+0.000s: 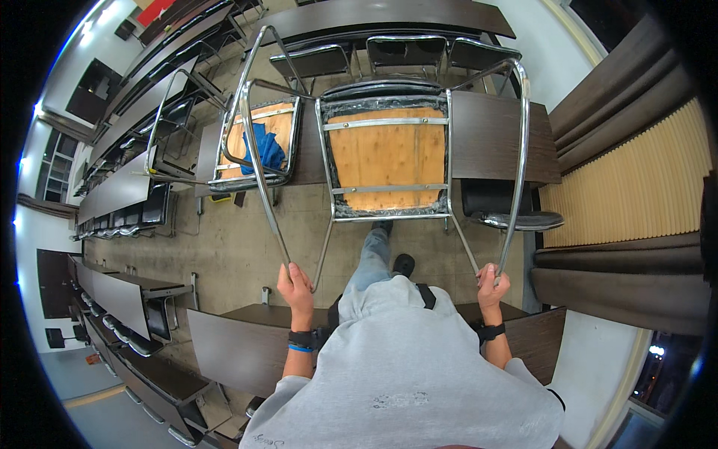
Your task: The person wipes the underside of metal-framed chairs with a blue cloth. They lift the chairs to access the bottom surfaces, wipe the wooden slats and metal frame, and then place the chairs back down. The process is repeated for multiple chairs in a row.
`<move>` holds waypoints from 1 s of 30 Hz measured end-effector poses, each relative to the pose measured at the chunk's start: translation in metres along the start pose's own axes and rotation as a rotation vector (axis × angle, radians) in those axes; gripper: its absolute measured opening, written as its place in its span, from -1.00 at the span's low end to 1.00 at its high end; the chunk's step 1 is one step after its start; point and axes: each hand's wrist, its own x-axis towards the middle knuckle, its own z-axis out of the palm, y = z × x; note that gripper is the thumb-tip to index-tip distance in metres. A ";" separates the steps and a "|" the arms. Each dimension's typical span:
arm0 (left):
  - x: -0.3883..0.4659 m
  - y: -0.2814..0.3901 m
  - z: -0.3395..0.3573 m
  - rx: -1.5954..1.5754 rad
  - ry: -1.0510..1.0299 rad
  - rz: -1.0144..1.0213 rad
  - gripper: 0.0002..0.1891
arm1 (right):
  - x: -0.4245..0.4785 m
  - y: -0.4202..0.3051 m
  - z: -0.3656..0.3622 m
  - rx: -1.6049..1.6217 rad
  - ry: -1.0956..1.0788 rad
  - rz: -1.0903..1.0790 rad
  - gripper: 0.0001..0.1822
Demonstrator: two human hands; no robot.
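Observation:
An upturned metal-framed chair [387, 154] is in front of me, its plywood seat underside facing up and its tubular legs reaching toward me. My left hand [295, 283] grips the tube at the chair's left near corner. On the opposite side, my right hand [492, 282] is closed around the matching tube. The black padded chair back shows at the far edge of the seat, over a dark wood table [499, 137]. Left of it, a second upturned chair [229, 173] rests on the table, with a crumpled blue cloth [263, 149] on its plywood underside.
Black chairs [406, 51] line a farther table [387, 19]. Another black chair [496, 205] stands at right by brown curtains [611, 286]. A table [241, 348] is close behind me. Rows of tables and chairs fill the left side, beyond the tiled floor [224, 236].

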 end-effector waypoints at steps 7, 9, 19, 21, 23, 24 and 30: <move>0.049 0.024 -0.010 0.116 0.085 0.080 -0.61 | 0.010 -0.045 0.023 0.104 -0.081 -0.006 -0.56; 0.065 0.025 -0.017 0.085 0.117 0.064 -0.61 | 0.009 -0.057 0.034 0.123 -0.153 -0.027 -0.56; 0.090 0.070 0.005 -0.036 0.026 0.080 -0.64 | 0.067 -0.080 0.036 0.310 -0.021 -0.061 -0.47; 0.104 0.087 0.016 -0.072 0.002 0.084 -0.65 | 0.091 -0.095 0.038 0.364 -0.024 -0.023 -0.46; 0.118 0.097 0.024 -0.086 -0.018 0.088 -0.66 | 0.111 -0.111 0.043 0.356 -0.051 -0.008 -0.44; 0.126 0.102 0.029 -0.089 -0.028 0.094 -0.67 | 0.123 -0.114 0.045 0.369 -0.047 -0.009 -0.45; 0.185 0.118 0.068 -0.169 -0.104 0.074 -0.65 | 0.201 -0.110 0.055 0.317 -0.018 0.079 -0.48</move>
